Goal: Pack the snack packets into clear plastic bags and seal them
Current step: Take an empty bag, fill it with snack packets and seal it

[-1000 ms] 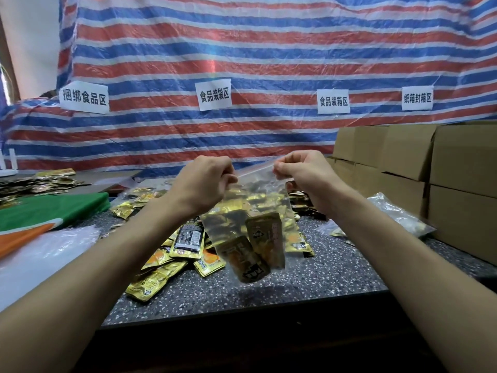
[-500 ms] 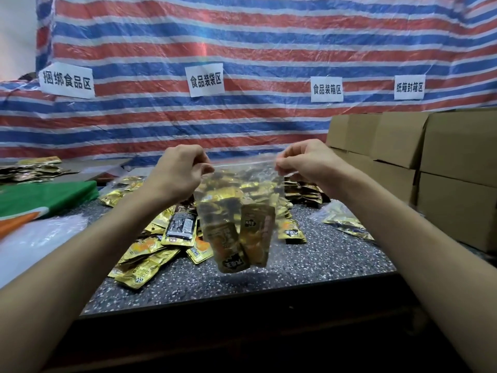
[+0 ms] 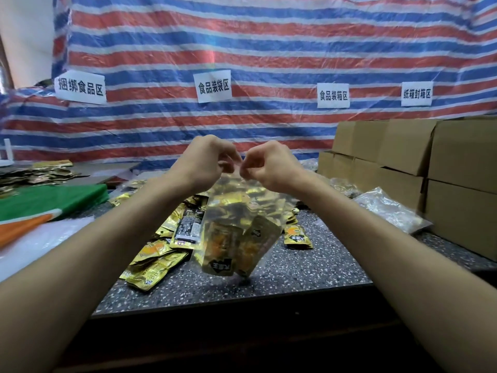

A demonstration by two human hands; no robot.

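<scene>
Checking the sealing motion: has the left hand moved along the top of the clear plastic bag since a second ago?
Yes. The left hand has slid right along the clear plastic bag, nearly meeting the right hand below the white middle wall sign.

My left hand [image 3: 204,160] and right hand [image 3: 265,164] cover the clear bag [image 3: 236,227]'s top edge; its packets blur together, print unreadable
</scene>
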